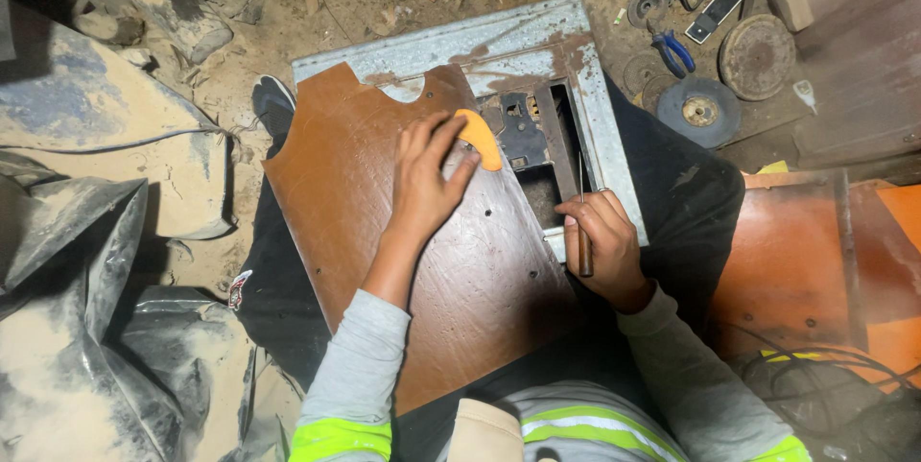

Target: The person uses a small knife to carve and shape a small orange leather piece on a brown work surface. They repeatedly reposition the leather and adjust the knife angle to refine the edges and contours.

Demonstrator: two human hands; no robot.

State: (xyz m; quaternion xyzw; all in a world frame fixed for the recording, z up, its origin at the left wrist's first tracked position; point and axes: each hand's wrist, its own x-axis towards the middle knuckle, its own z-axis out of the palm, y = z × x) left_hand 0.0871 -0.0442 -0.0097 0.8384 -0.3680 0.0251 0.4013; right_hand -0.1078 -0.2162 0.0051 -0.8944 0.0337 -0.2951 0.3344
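Brown panel [403, 232] lies across the lap, left hand [427, 179] pressing it flat, fingers spread; right hand [600, 246] clamps a thin tool [583, 232] upright at its edge.

Floor: dusty earth [288, 21], littered with debris.
Left: dust-coated plastic sheeting [77, 328].
Upper right: grinding discs [705, 112], blue-handled pliers [674, 51].
Light: dim, warm.

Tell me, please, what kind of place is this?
Probably a small, dusty repair or metal workshop. Grinding discs and pliers lie on the dirty floor, and the person's left hand steadies a brown panel while the right hand grips a thin tool.
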